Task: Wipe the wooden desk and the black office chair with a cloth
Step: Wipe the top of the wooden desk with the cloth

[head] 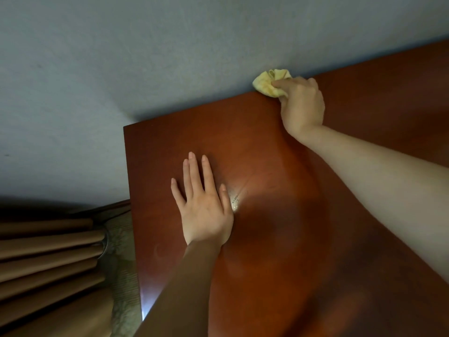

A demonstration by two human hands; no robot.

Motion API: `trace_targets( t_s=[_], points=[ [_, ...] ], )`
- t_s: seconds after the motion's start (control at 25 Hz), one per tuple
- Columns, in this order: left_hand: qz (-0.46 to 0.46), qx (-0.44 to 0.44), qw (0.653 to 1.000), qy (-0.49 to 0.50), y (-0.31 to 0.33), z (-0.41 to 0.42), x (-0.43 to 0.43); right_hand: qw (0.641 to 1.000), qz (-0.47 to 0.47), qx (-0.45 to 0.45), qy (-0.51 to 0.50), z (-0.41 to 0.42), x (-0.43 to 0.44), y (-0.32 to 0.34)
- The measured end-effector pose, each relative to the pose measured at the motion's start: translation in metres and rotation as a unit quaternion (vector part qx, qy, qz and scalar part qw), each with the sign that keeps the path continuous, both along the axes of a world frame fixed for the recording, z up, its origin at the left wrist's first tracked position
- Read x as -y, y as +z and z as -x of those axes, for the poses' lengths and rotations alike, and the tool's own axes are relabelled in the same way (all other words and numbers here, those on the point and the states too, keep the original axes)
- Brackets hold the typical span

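Both of our hands are on the wooden desk (279, 276). Our right hand (302, 105) has its fingers curled tight round a bunched yellow cloth (268, 85). The wad is pressed to the desk's far edge, right where the top meets the grey wall (145, 57). Our left hand (204, 205) lies flat with its fingers straight and spread, nearer to us than the grip and off to its left, holding nothing. Just beside that hand's thumb, between it and the grip, a small pale speckled spot (235, 203) shows on the wood with faint curved streaks around it. We cannot tell whether it is residue or glare. Further left of the grip, below the desk's corner, hang brown curtain folds (48, 259).

We judge the desk to be the step in hand, with the cloth at the back edge. The streaks near us suggest the middle of the top may already be wiped, though we cannot be sure, and the pale spot may need another pass. The stretch to the right of the grip runs out of view, so we cannot say how it stands. The black office chair is nowhere in sight, and we take that half of the job as not yet done.
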State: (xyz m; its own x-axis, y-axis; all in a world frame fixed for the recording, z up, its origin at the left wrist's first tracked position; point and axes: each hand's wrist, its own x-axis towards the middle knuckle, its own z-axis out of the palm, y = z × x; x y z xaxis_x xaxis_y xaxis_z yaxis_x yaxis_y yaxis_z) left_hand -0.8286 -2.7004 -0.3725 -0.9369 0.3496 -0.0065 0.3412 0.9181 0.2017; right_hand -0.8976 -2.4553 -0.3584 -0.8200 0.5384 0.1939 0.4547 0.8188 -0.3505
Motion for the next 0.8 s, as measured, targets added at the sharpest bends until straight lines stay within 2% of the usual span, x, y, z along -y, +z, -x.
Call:
trace_targets(
  t_s=[0.16,0.32,0.52,0.64,0.8],
  points=[
    [-0.006,-0.002,1.0,0.001,-0.001,0.002,0.001,0.979,0.042,-0.027,0.196,-0.051,0.013,0.006],
    [-0.012,-0.008,1.0,0.005,0.001,0.001,0.0,0.952,0.058,-0.01,0.302,-0.1,0.035,0.013],
    [-0.013,-0.008,1.0,0.005,-0.001,0.002,0.001,0.877,0.025,0.011,0.48,-0.144,0.055,0.014],
    [-0.02,-0.007,1.0,0.001,-0.001,0.001,-0.001,0.854,-0.021,-0.014,0.52,-0.131,0.049,0.016],
    [-0.027,-0.002,1.0,-0.001,-0.002,0.002,-0.001,0.882,-0.023,-0.029,0.469,-0.085,0.047,0.016]
  ],
)
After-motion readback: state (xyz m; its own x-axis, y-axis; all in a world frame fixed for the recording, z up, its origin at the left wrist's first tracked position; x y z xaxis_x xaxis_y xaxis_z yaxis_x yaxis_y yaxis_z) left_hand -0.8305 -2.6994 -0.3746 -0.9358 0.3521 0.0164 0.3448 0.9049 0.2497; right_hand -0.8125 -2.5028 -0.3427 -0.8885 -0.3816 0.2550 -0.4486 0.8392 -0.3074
